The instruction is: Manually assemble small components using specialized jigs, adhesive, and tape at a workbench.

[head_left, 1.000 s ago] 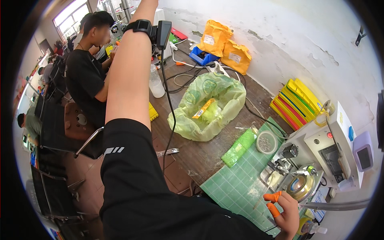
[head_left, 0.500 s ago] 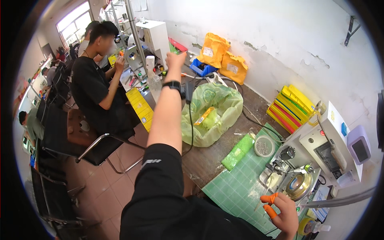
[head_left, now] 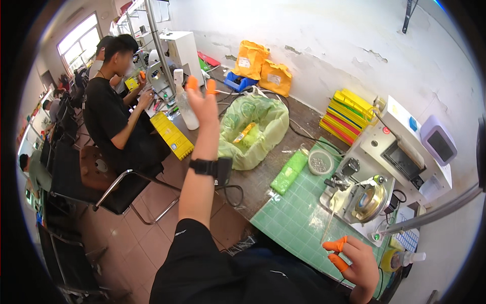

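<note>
My left hand [head_left: 203,107] is raised at the end of my outstretched arm, with orange finger cots on two fingertips. Its fingers are spread and nothing shows between them. Beside it stands a clear spray bottle [head_left: 188,112], and a bin lined with a pale green bag [head_left: 276,119] sits just to its right. My right hand [head_left: 360,266] hovers over the near edge of the green cutting mat [head_left: 288,223]. Orange cots cover its thumb and forefinger, which are parted, with no object visible in them. Beyond it is a small bench machine with a round metal bowl [head_left: 370,201].
A green packet [head_left: 289,172] and a round dish of small metal parts [head_left: 320,163] lie on the mat. Yellow trays [head_left: 349,116] are stacked by the wall. A co-worker [head_left: 114,96] sits at the left, beside a long yellow box [head_left: 172,134]. A yellow-based bottle [head_left: 397,259] stands at right.
My left hand has drawn back toward me from the far end of the bench, and its fingers now show spread. My right hand stays near the mat's edge. The view has shifted slightly.
</note>
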`<action>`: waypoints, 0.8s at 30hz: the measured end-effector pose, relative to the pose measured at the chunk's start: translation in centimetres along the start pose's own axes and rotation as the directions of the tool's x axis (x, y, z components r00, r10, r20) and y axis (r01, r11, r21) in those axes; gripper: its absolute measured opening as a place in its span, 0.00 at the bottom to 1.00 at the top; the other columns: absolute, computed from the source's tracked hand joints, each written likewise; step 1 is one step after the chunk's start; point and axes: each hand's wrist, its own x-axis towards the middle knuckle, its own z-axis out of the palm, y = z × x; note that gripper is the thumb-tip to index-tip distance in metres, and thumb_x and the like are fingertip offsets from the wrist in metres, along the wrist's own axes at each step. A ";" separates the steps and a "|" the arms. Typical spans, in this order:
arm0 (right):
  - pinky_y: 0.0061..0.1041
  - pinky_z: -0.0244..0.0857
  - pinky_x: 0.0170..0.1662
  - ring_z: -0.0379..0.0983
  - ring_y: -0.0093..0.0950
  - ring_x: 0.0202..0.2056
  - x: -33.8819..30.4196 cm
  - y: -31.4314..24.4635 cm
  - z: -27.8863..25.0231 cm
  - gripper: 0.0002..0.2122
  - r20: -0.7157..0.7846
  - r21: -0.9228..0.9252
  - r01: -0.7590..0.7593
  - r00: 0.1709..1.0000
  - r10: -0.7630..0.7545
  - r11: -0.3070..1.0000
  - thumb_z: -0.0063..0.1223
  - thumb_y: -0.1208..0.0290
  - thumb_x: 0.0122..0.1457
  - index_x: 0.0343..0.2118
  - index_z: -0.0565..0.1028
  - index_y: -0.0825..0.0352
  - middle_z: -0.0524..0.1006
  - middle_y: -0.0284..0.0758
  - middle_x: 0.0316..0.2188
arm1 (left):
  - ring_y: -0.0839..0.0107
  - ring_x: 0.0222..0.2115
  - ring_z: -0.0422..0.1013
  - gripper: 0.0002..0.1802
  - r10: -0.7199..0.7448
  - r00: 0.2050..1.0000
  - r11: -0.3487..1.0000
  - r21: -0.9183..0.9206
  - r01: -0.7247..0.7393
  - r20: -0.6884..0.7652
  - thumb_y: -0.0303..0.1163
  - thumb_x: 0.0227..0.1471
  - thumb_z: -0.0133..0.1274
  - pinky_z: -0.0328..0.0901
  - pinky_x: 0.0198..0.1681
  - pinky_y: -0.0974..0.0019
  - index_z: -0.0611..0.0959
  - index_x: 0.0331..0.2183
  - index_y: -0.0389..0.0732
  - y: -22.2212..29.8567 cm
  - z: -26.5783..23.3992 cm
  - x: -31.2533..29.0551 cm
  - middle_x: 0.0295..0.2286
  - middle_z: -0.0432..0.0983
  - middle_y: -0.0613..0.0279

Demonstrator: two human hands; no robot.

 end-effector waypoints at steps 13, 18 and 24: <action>0.30 0.72 0.30 0.73 0.31 0.20 -5.6 -1.6 -0.6 0.04 -0.347 0.497 0.531 0.847 -0.404 0.686 0.63 0.79 0.56 0.34 0.80 0.68 0.84 0.43 0.30 | 0.59 0.22 0.78 0.23 0.392 0.497 0.920 -0.340 -0.195 0.774 0.44 0.64 0.53 0.74 0.27 0.60 0.78 0.41 0.29 22.2 -10.6 -20.9 0.22 0.80 0.47; 0.26 0.73 0.27 0.69 0.26 0.16 -8.3 -2.2 -0.6 0.06 -0.334 0.700 0.511 0.852 -0.404 0.499 0.57 0.80 0.60 0.26 0.77 0.67 0.83 0.43 0.29 | 0.58 0.17 0.76 0.27 0.047 0.458 0.925 -0.211 0.315 0.888 0.48 0.67 0.48 0.74 0.25 0.59 0.71 0.53 0.34 24.9 -10.8 -29.8 0.20 0.79 0.46; 0.26 0.73 0.27 0.69 0.25 0.15 -12.1 -1.8 -1.2 0.06 -0.343 0.674 0.435 0.900 -0.268 0.597 0.57 0.80 0.60 0.25 0.77 0.67 0.82 0.42 0.28 | 0.59 0.18 0.77 0.30 -0.134 0.303 0.752 -0.103 0.651 0.944 0.44 0.66 0.50 0.75 0.21 0.64 0.62 0.61 0.38 25.4 -10.5 -31.2 0.24 0.78 0.41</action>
